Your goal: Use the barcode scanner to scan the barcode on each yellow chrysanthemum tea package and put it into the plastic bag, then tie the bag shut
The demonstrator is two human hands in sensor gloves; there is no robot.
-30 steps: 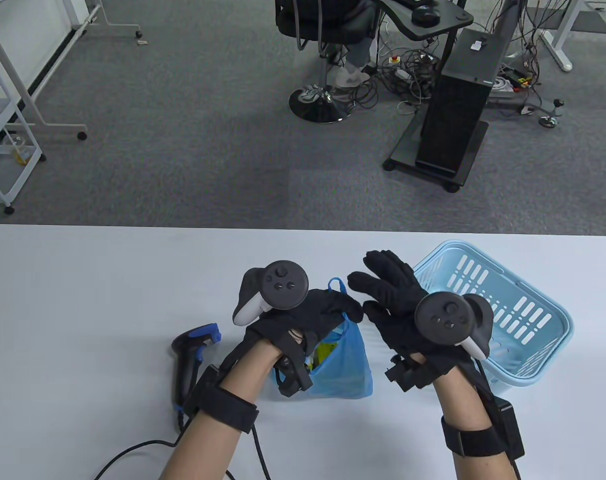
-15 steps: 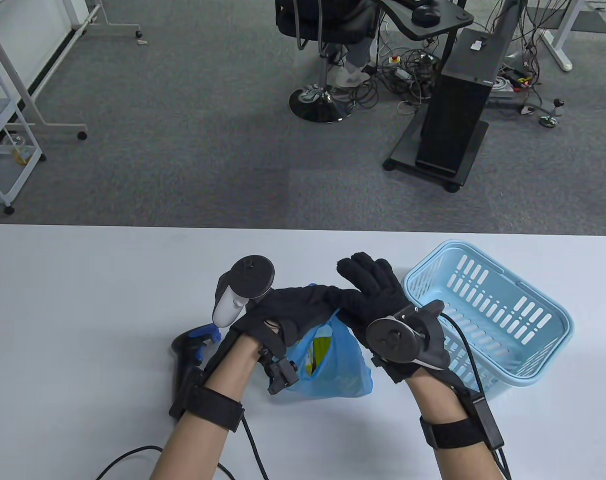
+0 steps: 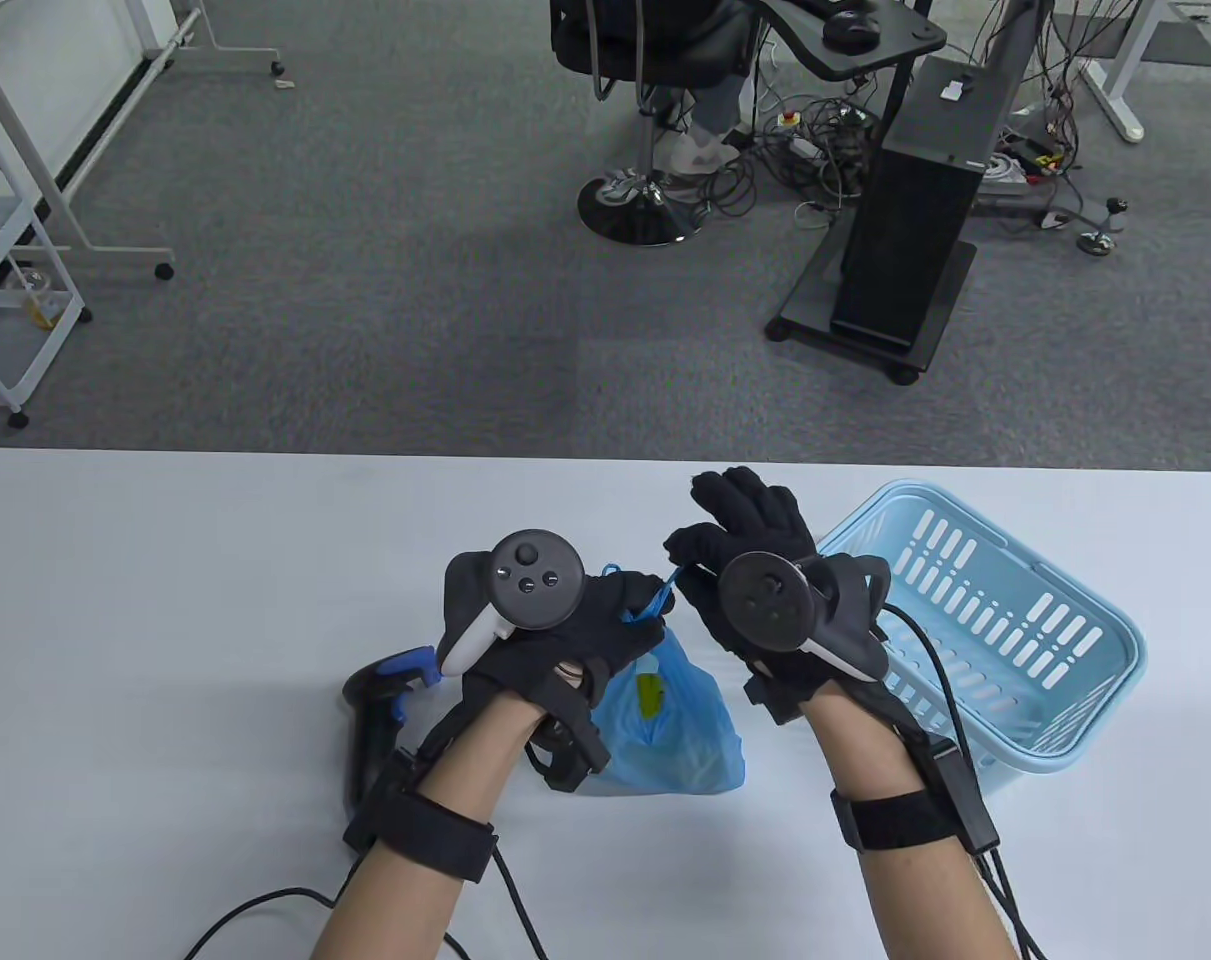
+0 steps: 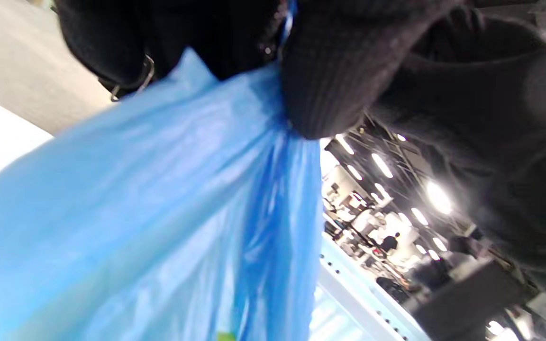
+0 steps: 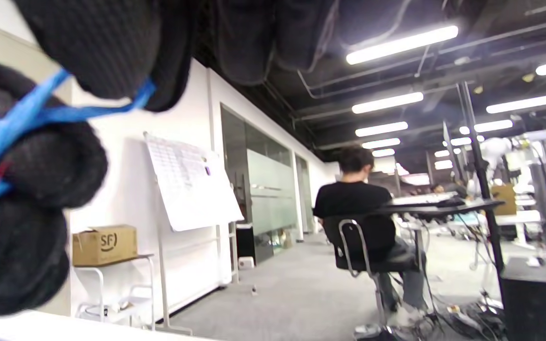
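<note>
A blue plastic bag [image 3: 680, 725] stands on the white table [image 3: 165, 600], a yellow tea package [image 3: 649, 694] showing through its mouth. My left hand [image 3: 605, 625] grips one bag handle [image 3: 650, 607] at the top; up close the gathered blue film [image 4: 273, 199] hangs from its fingers [image 4: 330, 80]. My right hand [image 3: 710, 560] pinches the other thin blue handle strip [image 5: 88, 111] between thumb and fingers [image 5: 97, 47], just right of the left hand. The black and blue barcode scanner [image 3: 375, 715] lies on the table left of my left wrist.
A light blue plastic basket [image 3: 1005, 640] stands at the right, close behind my right wrist. The scanner's black cable [image 3: 255, 905] curls toward the near edge. Beyond the table are an office chair [image 3: 645, 120], a black cart [image 3: 905, 240] and a seated person [image 5: 353, 199].
Both hands turned and drew apart from their crossed position. The handle strips are now pulled taut between them, and the bag mouth has narrowed.
</note>
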